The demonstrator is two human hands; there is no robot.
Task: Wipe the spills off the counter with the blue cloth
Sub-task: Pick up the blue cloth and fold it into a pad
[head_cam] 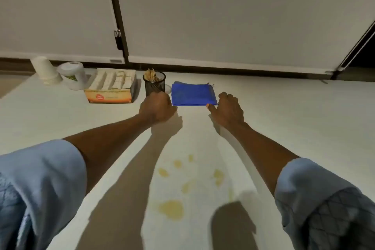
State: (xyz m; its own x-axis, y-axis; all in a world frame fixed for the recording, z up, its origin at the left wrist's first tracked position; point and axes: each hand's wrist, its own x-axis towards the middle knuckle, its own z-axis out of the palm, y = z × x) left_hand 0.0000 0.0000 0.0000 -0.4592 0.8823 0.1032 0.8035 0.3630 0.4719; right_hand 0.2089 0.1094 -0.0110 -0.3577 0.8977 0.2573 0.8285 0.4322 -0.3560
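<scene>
A pale bench (284, 128) is seen from above, with both bare forearms stretched forward from rolled light-blue sleeves (40, 184). The blue cloth (192, 93), folded into a flat rectangle, is laid near the back of the bench, well apart from the yellow spills (171, 209) scattered close to the viewer, so it must be fetched before any wiping can be done. The left hand (157, 107) is placed at the cloth's near left corner with its fingers curled into a loose fist; whether the edge is pinched cannot be told. The right hand (228, 107) is set at the near right corner, thumb touching the cloth's front edge and fingers bent; its grip looks not yet closed on the fabric, though the fingertips are hidden. The two hands are probably positioned at opposite corners so that the folded cloth can be lifted evenly. To the left are lined up a black mesh cup (154, 85) of wooden sticks, an open box (111, 87) of sachets, a white tub (74, 75) and a stack of paper cups (45, 71), kept clear of the spill area. Small print on the box cannot be read, and the bench's near edge is cut off by the frame and darkened by shadows.
</scene>
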